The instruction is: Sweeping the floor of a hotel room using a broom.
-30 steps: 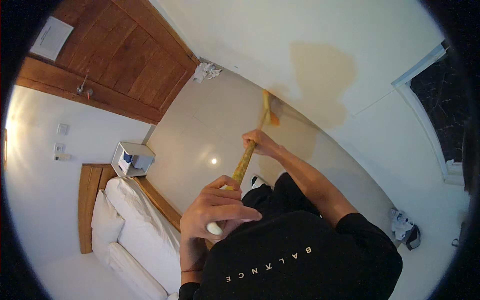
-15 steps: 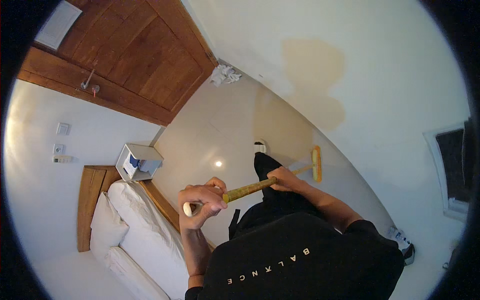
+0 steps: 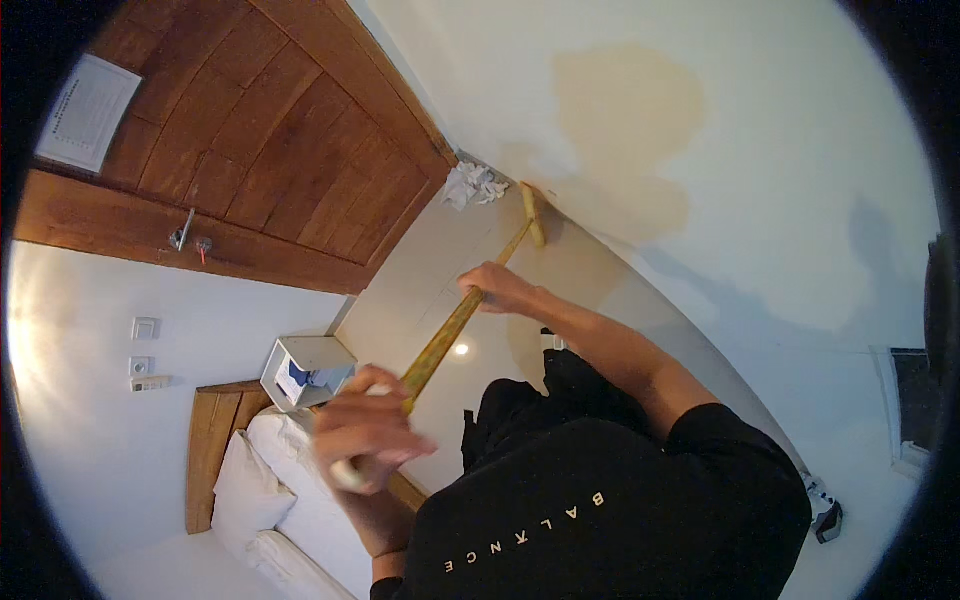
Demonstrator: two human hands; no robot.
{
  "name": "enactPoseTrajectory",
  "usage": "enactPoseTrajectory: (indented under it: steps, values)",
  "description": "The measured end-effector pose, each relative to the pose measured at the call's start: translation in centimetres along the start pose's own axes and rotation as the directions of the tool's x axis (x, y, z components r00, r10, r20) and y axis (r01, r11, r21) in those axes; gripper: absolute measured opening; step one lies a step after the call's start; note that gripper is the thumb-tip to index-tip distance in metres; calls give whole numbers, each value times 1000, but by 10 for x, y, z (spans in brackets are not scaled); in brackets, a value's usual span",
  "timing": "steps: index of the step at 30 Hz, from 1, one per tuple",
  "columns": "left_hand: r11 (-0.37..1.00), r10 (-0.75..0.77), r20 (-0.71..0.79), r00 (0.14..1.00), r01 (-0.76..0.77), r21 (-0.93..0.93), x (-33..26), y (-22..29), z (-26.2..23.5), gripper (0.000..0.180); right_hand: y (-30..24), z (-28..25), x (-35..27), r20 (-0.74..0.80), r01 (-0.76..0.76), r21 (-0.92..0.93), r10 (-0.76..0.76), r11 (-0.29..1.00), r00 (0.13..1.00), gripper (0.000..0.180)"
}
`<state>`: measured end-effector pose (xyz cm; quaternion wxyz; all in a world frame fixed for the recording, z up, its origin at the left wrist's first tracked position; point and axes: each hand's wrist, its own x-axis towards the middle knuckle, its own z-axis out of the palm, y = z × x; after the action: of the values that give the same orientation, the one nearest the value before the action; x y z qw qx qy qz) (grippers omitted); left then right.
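- The broom (image 3: pixel 443 345) lay slantwise across the middle of the view, its long axis running from 7 o'clock up to 1 o'clock, with the head pointing toward 1 and the butt toward 7.
- Its yellow head (image 3: pixel 534 216) was down at the floor (image 3: pixel 420 275), near the foot of the white wall (image 3: pixel 800 150); whether it touched the wall could not be told. The head's own long axis ran from 11 to 5 o'clock, crosswise to the handle.
- The right hand (image 3: pixel 497 288), close to the centre of the view, had its grip clamped around the handle's middle, the fingers wrapped over it.
- The left hand (image 3: pixel 370 430), out at 7 o'clock and blurred, had its grip curled around the handle's upper end, with the white end cap (image 3: pixel 347 474) poking out on its 7 o'clock side. How tightly each finger pressed could not be told.
- Between the two hands the mottled yellow handle showed straight and uncovered.
- Crumpled white material (image 3: pixel 472 186) lay at 12 o'clock, near the broom's head and just beside the bottom corner of the wooden door (image 3: pixel 260 150).
- A pale open-fronted box shelf (image 3: pixel 345 350) stood at 8 o'clock with blue and white things inside; a bed (image 3: pixel 315 515) with white bedding lay beyond the left hand, between 7 and 8.
- At 4 o'clock, shoes (image 3: pixel 825 508) sat by the wall, while the person's black shirt (image 3: pixel 620 470) filled the view around 5.
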<state>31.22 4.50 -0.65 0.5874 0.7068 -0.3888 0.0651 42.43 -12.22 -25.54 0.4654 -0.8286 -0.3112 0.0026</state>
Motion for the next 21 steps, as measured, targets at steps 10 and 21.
enactPoseTrajectory:
  steps: [10, 21]
  values:
    - [849, -196, -73, 978, 132, -511, 28, -40, -54, 11, -29, 19, -43, 329, -228, 151, 168, 962, 929, 16]
    - [965, 28, 167, 986, 17, -262, 40, -43, -65, 7, 5, 12, 42, -42, 7, 260, 4, 966, 999, 27]
